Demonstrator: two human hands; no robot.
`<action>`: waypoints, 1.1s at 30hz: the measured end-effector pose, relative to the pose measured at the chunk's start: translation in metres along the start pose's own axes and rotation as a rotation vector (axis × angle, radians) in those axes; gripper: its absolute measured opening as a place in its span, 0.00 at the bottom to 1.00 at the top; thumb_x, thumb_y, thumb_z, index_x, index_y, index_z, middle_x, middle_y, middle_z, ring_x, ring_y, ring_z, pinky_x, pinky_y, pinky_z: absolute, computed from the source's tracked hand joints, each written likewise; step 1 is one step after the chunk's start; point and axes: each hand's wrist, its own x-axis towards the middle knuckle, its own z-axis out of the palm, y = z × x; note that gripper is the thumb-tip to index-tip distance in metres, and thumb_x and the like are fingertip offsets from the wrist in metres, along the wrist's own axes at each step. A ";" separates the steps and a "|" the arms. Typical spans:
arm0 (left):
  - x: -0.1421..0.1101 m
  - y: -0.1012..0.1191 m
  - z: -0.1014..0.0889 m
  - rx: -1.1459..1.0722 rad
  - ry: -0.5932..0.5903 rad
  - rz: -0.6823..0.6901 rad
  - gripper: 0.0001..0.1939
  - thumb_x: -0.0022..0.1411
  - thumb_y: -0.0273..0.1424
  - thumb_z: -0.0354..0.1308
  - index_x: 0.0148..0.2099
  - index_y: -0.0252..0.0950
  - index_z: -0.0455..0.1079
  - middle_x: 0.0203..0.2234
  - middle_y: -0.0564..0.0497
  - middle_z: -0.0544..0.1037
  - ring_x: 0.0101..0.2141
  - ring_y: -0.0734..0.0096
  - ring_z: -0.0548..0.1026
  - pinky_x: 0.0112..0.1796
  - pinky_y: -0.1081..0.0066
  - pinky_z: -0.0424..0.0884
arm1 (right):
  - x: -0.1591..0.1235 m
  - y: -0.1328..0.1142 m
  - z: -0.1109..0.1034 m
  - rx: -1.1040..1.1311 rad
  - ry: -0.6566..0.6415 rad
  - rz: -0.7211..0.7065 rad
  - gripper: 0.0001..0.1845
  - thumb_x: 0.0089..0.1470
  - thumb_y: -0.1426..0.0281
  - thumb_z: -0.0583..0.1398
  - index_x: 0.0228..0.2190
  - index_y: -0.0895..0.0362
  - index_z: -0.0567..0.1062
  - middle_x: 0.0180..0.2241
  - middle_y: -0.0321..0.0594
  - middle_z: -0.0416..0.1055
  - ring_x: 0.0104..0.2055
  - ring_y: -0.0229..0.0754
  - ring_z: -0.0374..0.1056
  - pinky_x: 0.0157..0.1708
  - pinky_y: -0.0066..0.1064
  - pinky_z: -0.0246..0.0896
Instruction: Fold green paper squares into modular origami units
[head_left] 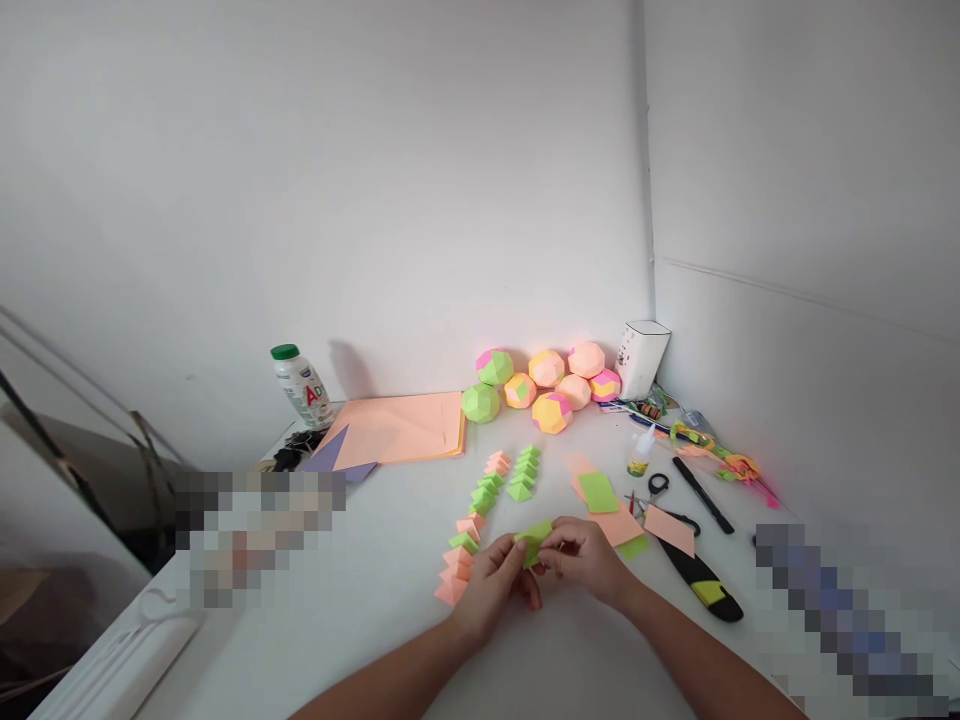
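Observation:
A small green piece of paper (pixel 534 541) is held up between my two hands, a little above the white table. My left hand (pixel 491 578) pinches its left side with the thumb on top. At its right edge, the fingers of my right hand (pixel 581 552) are closed on it. Just left of my hands runs a row of folded peach and green paper pieces (pixel 457 560). Beyond it stands a shorter row of folded green pieces (pixel 523 478). To the right lie loose peach paper sheets (pixel 616 527) with a green paper rectangle (pixel 598 493) on top.
Several paper polyhedron balls (pixel 552 412) sit by the wall, beside a stack of peach sheets (pixel 405 428). At right are a glue bottle (pixel 640 455), scissors (pixel 658 484), a black-and-yellow cutter (pixel 705 585) and a black pen-like stick (pixel 703 494). A green-capped bottle (pixel 301 388) stands back left.

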 end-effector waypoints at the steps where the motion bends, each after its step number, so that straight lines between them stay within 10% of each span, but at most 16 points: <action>1: 0.000 0.000 0.000 -0.003 -0.012 0.003 0.17 0.58 0.45 0.55 0.31 0.34 0.66 0.25 0.53 0.74 0.17 0.76 0.72 0.22 0.73 0.66 | 0.000 0.000 0.000 0.025 0.017 0.009 0.07 0.46 0.71 0.62 0.20 0.59 0.76 0.22 0.34 0.63 0.23 0.34 0.63 0.23 0.25 0.61; 23: 0.000 0.000 0.000 0.073 -0.012 -0.008 0.17 0.55 0.44 0.59 0.28 0.33 0.65 0.24 0.50 0.77 0.16 0.76 0.71 0.22 0.74 0.66 | -0.003 -0.003 0.005 0.052 0.119 0.047 0.10 0.47 0.67 0.61 0.20 0.59 0.71 0.17 0.34 0.66 0.18 0.35 0.62 0.19 0.27 0.60; 30: 0.000 0.002 -0.001 0.022 -0.007 -0.010 0.16 0.53 0.43 0.60 0.30 0.34 0.66 0.26 0.49 0.78 0.16 0.76 0.72 0.22 0.74 0.65 | -0.001 0.012 0.001 0.151 0.086 0.100 0.21 0.49 0.62 0.62 0.43 0.57 0.64 0.24 0.32 0.67 0.21 0.35 0.63 0.20 0.26 0.61; 33: 0.001 0.001 -0.001 -0.006 0.007 -0.014 0.16 0.52 0.43 0.61 0.31 0.33 0.66 0.26 0.50 0.78 0.16 0.76 0.71 0.22 0.74 0.65 | 0.001 0.012 -0.002 0.128 0.015 0.165 0.18 0.49 0.59 0.61 0.36 0.59 0.69 0.23 0.33 0.66 0.22 0.35 0.62 0.19 0.25 0.59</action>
